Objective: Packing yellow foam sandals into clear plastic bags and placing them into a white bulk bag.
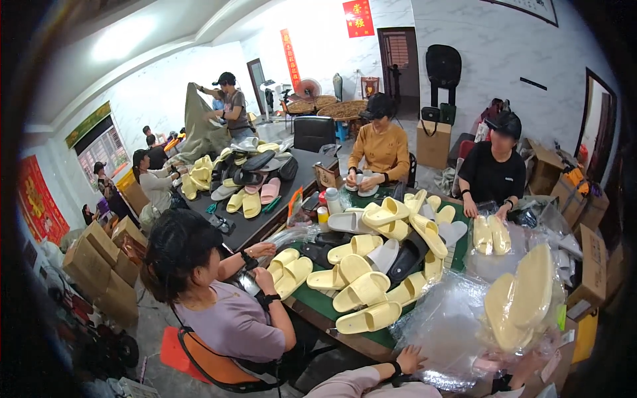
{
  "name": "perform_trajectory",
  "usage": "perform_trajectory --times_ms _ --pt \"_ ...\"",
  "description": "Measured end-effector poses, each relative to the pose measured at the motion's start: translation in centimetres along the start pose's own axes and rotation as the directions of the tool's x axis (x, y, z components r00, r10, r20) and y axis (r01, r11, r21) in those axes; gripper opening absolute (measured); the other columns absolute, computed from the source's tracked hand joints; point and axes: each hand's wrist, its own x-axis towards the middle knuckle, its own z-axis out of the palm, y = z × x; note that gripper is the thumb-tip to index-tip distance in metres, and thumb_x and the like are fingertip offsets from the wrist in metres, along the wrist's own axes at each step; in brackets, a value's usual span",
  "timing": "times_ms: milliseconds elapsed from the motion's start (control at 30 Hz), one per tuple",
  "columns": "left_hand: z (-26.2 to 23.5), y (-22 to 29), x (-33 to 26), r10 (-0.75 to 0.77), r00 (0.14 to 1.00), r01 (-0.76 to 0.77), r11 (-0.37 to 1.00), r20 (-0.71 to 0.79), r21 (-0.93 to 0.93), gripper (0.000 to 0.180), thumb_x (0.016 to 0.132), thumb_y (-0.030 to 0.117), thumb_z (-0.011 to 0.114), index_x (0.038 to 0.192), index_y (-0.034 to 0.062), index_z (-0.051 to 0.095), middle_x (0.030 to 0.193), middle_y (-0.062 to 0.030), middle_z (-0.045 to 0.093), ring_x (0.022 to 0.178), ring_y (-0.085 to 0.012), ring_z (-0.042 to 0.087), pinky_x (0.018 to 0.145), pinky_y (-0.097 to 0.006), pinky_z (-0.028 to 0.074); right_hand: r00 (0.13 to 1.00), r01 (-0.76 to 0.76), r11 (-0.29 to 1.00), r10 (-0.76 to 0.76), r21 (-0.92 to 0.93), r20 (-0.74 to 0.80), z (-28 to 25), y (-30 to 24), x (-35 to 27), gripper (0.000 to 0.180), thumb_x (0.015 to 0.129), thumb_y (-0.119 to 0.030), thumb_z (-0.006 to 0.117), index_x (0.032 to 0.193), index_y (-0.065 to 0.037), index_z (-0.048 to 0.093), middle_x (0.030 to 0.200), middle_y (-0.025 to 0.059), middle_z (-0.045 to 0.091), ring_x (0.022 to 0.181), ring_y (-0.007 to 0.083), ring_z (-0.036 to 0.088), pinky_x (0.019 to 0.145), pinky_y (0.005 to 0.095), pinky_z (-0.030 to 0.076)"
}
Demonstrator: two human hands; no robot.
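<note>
From where I stand, the left grip (410,359) lies unclenched beside flat, clear plastic bags (454,325); the right grip's (527,367) hold cannot be determined. Pale-yellow moulded slippers (521,300) lean just beyond it. Risk: slick film could let them slide.

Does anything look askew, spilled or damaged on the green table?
I see no spill or damage. Loose yellow slippers lie heaped at odd angles on the green table, mixed with black slippers, so it looks untidy.
</note>
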Motion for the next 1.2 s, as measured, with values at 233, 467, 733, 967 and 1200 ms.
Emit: perform_trajectory --times_ms 233,467,733,967,1200 --pt "3.8 -1.7 0.4 0.04 0.999 -0.041 0.999 0.009 0.022 0.049 0.088 0.041 0.047 0.134 0.0268 0.042 0.148 -0.0188 0.015 0.129 -0.0456 0.025 0.098 -0.057 0.029 0.996 0.09 0.989 -0.092 0.12 0.017 6.4 -2.6 4.3 0.042 0.088 -0.007 0.049 0.126 0.004 0.036 0.12 0.0124 0.047 0.106 0.0193 0.048 0.087 0.0288 0.043" --pt "1.8 -0.4 -0.3 0.043 0.995 -0.046 0.998 0.085 0.039 0.05 0.085 0.035 0.052 0.133 0.0276 0.042 0.146 -0.0174 0.021 0.128 -0.0406 0.029 0.096 -0.053 0.033 0.983 0.182 0.968 -0.179 0.174 -0.034 9.3 -5.1 7.5 0.042 0.087 -0.006 0.05 0.125 0.004 0.036 0.119 0.0125 0.047 0.106 0.0192 0.049 0.087 0.0286 0.043" --pt "-0.2 0.5 2.1 0.203 0.9 -0.174 0.979 -0.387 0.11 0.03 0.083 0.029 0.054 0.103 0.0062 0.055 0.098 -0.0144 0.056 0.095 -0.0325 0.052 0.076 -0.044 0.045 0.879 0.324 0.939 -0.343 -0.112 -0.333 -6.2 -9.6 8.7 0.043 0.086 -0.005 0.051 0.125 0.004 0.036 0.118 0.0127 0.047 0.105 0.019 0.049 0.087 0.0284 0.043" --pt "2.2 -1.2 5.0 0.192 0.981 -0.181 0.961 -0.035 0.21 0.055 0.089 0.046 0.044 0.139 0.0268 0.032 0.145 -0.0199 0.022 0.128 -0.0438 0.027 0.1 -0.059 0.024 0.667 0.335 0.838 -0.534 -0.431 -0.519 -20.2 -15.6 3.0 0.043 0.085 -0.004 0.052 0.125 0.004 0.036 0.117 0.0128 0.048 0.104 0.0189 0.049 0.087 0.0283 0.043" --pt "0.6 2.0 7.8 0.264 0.958 -0.236 0.948 -0.112 0.213 0.052 0.087 0.047 0.045 0.133 0.0213 0.044 0.145 -0.02 0.023 0.128 -0.0439 0.027 0.101 -0.058 0.023 0.393 0.271 0.632 -0.761 -0.726 -0.516 -29.7 -24.7 -6.2 0.044 0.084 -0.003 0.053 0.124 0.004 0.036 0.116 0.0129 0.048 0.103 0.0188 0.05 0.087 0.0281 0.043"
